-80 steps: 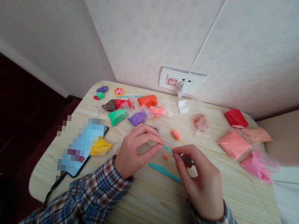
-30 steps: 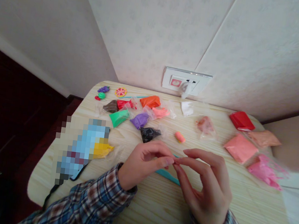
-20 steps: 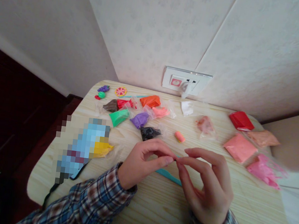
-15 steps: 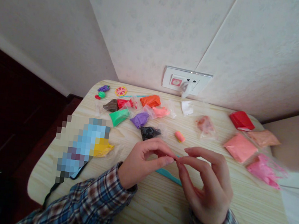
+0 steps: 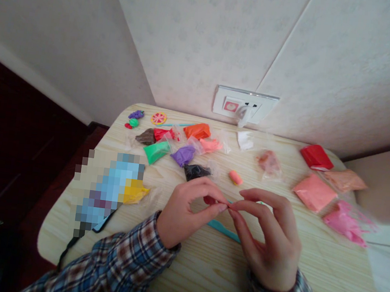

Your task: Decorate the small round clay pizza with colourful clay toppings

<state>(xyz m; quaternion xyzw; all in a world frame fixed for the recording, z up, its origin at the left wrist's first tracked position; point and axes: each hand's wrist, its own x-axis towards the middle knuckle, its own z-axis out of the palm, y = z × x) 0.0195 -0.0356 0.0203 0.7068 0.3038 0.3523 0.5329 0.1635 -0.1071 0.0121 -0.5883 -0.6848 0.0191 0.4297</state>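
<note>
Thumb and fingertips of my left hand are pinched together over the middle of the table. My right hand pinches at the same spot, its thumb and index fingertip meeting the left fingertips. Whatever sits between them is too small and too hidden to name. Below the hands lies a turquoise plastic tool, partly covered by them. A small orange-pink clay piece with a yellowish edge rests just beyond my fingers. Close to my left hand is a bag of black clay.
Bags of green, purple, orange and yellow clay lie leftward. Coral and pink packs lie right. Clay grapes and a round slice sit far left. A blurred-out phone lies at left.
Both hands keep pinching at the same spot, with the right hand shifted very slightly left and up. A bit of green and white now shows behind the right fingers.
</note>
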